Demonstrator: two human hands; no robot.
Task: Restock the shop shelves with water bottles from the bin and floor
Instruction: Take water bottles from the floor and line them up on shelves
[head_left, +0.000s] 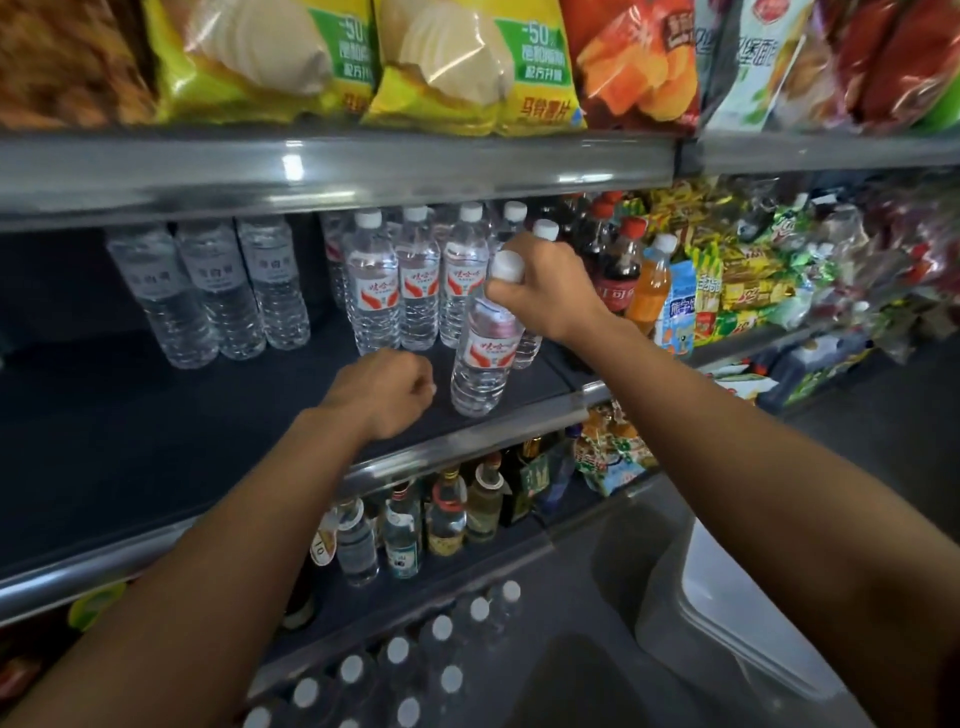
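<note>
Red-labelled water bottles (373, 291) – seven; plain-labelled bottles (213, 291) – three; yellow crisp bags (467, 67) – two

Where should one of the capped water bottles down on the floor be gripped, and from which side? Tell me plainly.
Grip it at the neck just under the white cap, coming straight down from above. The floor bottles stand upright and packed close together, so only their tops show and their sides look blocked by neighbours. The right hand holds its bottle at the top in much the same way.
</note>
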